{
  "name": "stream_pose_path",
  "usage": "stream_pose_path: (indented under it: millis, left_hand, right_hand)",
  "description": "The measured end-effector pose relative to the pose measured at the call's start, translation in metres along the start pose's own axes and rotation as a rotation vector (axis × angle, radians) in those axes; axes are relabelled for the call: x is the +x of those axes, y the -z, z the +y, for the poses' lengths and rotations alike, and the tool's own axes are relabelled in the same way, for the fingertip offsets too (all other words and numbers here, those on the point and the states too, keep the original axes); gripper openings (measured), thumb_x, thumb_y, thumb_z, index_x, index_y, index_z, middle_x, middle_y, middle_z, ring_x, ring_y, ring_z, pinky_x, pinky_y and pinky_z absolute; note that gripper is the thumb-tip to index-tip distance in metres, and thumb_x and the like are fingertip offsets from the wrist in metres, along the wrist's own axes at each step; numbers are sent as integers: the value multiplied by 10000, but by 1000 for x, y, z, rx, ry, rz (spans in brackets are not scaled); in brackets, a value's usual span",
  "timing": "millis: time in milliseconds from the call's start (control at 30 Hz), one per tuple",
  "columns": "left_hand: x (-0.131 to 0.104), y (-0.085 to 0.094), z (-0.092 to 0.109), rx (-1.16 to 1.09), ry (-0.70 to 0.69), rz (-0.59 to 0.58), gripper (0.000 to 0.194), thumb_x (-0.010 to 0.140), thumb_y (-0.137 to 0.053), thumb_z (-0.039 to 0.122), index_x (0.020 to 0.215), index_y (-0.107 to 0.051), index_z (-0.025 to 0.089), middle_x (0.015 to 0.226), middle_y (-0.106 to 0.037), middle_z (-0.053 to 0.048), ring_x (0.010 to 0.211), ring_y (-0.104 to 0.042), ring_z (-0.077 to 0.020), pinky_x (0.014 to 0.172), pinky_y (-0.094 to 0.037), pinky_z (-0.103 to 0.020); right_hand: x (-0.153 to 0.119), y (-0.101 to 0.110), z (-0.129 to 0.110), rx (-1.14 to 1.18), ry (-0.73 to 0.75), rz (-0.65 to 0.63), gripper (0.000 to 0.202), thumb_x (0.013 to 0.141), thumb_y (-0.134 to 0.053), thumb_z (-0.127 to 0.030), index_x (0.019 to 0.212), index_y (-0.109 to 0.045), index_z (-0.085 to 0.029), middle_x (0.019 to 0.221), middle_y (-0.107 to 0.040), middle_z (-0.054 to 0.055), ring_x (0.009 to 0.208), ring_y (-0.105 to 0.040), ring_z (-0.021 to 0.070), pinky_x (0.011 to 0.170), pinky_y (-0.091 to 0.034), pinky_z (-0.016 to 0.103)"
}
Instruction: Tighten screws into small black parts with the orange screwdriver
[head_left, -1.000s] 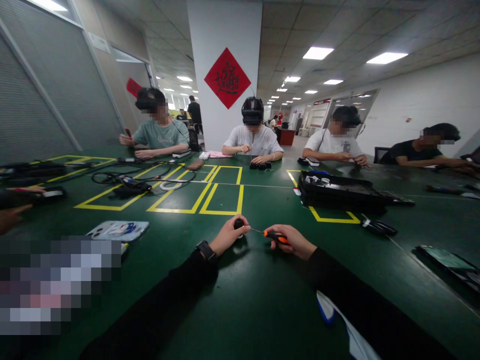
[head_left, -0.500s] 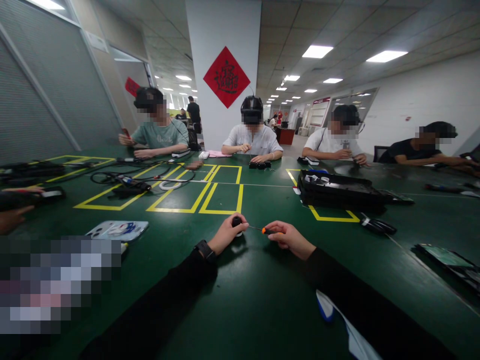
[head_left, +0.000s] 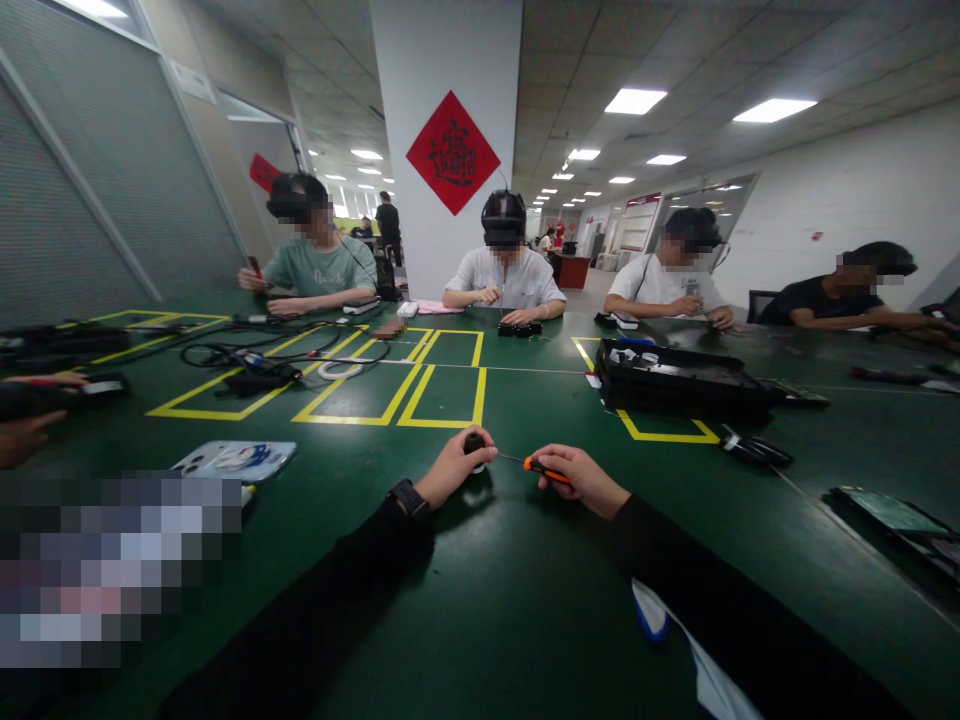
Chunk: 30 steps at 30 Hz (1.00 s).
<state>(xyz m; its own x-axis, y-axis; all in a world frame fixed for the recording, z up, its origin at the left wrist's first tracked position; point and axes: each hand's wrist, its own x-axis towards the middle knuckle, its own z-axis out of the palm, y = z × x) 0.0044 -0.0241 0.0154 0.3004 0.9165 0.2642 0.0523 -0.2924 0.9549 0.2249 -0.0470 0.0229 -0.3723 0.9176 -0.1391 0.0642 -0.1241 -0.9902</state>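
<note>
Near the middle of the green table, my left hand (head_left: 451, 470) grips a small dark rounded part (head_left: 473, 442) with a pale underside; its exact kind does not show. My right hand (head_left: 583, 480) holds a screwdriver (head_left: 553, 471) with an orange and black handle. The thin shaft points left, and its tip meets the side of the dark part or my left fingertips; I cannot tell which. A dark watch (head_left: 410, 500) is on my left wrist.
Black trays (head_left: 675, 375) lie ahead to the right, with a black mouse-like object (head_left: 757, 450) nearer. A phone (head_left: 240, 458) rests at left; cables (head_left: 225, 355) spread beyond it. An opened device (head_left: 900, 525) lies far right. Several people sit around the table (head_left: 510, 620).
My right fingers have shifted on the screwdriver, so more of its orange handle shows. My left hand and the dark part have stayed in place.
</note>
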Motion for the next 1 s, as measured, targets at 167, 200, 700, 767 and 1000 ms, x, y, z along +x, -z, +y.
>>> stream_pose_path:
  millis: [167, 200, 700, 767, 1000]
  left_hand:
    - [1, 1, -1, 11, -2, 12, 195, 669, -596, 285, 810, -533, 165, 749, -512, 13, 675, -476, -95, 637, -373, -209]
    - [1, 1, -1, 16, -6, 10, 195, 668, -597, 282, 811, -534, 165, 757, -514, 12, 682, -477, -96, 643, -374, -209]
    - [0, 1, 1, -10, -2, 11, 197, 685, -580, 302, 814, -531, 161, 729, -518, 12, 652, -480, -91, 621, -377, -207]
    - [0, 1, 1, -16, 5, 2, 200, 692, -575, 310, 818, -530, 161, 719, -520, 12, 644, -482, -90, 615, -377, -207]
    - [0, 0, 3, 12, 1, 2, 170, 679, -589, 287, 784, -534, 164, 711, -513, 20, 643, -474, -85, 615, -370, -200]
  right_hand:
    - [-4, -2, -2, -79, 66, 55, 331, 618, -660, -283, 912, -553, -173, 619, -530, -43, 420, -395, 32, 330, -249, 140]
    - [-4, -2, -2, -93, 73, 59, 344, 605, -672, -278, 911, -550, -177, 629, -532, -45, 416, -393, 30, 328, -248, 141]
    - [-3, -3, -3, -39, 18, 36, 289, 658, -619, -329, 896, -568, -173, 581, -494, -55, 399, -344, 22, 331, -177, 145]
    - [-4, -3, -4, -54, 36, 40, 316, 625, -653, -305, 900, -564, -178, 565, -476, -65, 412, -351, 25, 335, -189, 142]
    - [0, -2, 0, -138, -28, -34, 385, 792, -401, -473, 861, -581, -140, 496, -522, -26, 300, -269, 28, 292, -140, 168]
